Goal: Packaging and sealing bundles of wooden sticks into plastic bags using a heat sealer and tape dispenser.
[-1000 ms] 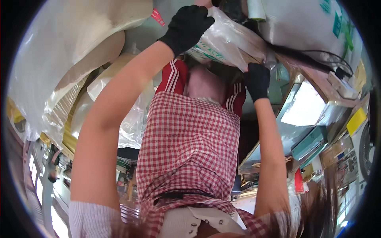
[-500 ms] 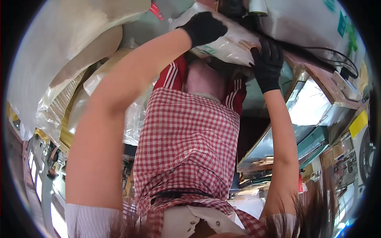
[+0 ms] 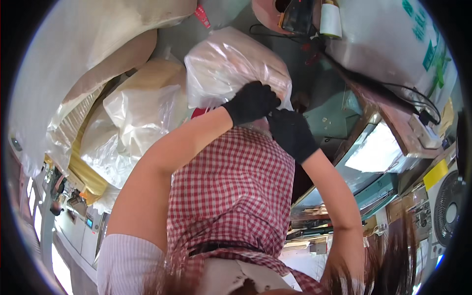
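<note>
A filled clear plastic bag [image 3: 228, 61] with tan and pinkish contents lies in front of me, over my lap's far side. My left hand [image 3: 251, 103], in a black glove, is closed at the bag's near right edge, knuckles up. Beside it, almost touching, my right hand [image 3: 292, 132] in a matching glove has its fingers bent against the gathered plastic at the same corner. The fingertips of both hands are partly hidden, and what they pinch between them is hard to see. Below the hands hangs a red and white checked apron [image 3: 231, 187].
More filled clear bags [image 3: 140, 118] rest at my left, under a large pale sack [image 3: 98, 44]. A white spool [image 3: 330, 20] and a dark device [image 3: 297, 15] stand at the far right. Black cords run toward a white power strip [image 3: 425, 130]. At right is a fan [image 3: 447, 211].
Both hands have come nearer to me and together. The bag has been turned and lowered, uncovering the spool and the dark device behind it.
</note>
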The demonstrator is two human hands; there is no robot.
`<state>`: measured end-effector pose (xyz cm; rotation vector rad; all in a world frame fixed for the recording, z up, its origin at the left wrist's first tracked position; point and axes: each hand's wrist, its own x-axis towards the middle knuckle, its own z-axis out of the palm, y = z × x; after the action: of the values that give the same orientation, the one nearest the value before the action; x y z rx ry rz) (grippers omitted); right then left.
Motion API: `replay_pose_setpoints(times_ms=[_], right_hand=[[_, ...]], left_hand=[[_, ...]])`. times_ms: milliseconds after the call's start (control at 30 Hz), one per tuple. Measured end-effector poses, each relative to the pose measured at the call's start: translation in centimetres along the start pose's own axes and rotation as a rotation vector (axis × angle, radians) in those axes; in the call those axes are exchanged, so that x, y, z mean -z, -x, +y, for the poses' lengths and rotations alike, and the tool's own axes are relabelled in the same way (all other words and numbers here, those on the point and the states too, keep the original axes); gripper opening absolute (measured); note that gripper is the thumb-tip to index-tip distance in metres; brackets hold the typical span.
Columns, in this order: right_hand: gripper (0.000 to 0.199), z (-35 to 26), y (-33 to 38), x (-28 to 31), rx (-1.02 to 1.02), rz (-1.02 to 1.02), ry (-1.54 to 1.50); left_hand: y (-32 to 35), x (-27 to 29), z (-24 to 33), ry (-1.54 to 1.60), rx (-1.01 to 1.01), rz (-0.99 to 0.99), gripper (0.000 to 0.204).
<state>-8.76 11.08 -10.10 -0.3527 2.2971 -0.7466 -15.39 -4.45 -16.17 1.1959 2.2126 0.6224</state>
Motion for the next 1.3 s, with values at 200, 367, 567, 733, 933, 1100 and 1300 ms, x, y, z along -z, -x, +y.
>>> replay_pose_setpoints(times_ms=[200,367,567,733,933,1100,1300], right_hand=[[0.023,9.5,-11.3,11.9,-0.293,0.818,-0.164],[0.004,18.8,-20.0,11.6,-0.435,0.276,-1.615],[0.012,10.4,-8.4,6.0,0.220,0.527,0.181],[0.028,3.2,7.0,-0.2,-0.375,0.710,-0.446],[0.039,-2.9,12.5,-1.5,-0.829,0.636,-1.128],[0.040,-6.2,13.9,-4.2,-0.758,0.903,-0.683],[0.026,-8.6,16.5,-3.7,-1.029,0.753,-0.830]], left_hand=[[0.2,-3.9,0.0,-0.056,-0.142,-0.149,0.016],[0.4,-5.0,0.7,0.038,-0.153,0.008,0.018],[4.1,-4.7,-0.7,0.077,-0.106,-0.195,0.023],[4.6,-4.6,0.6,0.069,-0.122,-0.338,0.022],[1.4,-5.0,2.3,0.043,-0.259,-0.078,0.017],[-0.3,-6.7,1.9,0.007,-0.349,0.006,0.013],[0.3,-7.4,3.7,-0.065,-0.228,-0.142,0.007]])
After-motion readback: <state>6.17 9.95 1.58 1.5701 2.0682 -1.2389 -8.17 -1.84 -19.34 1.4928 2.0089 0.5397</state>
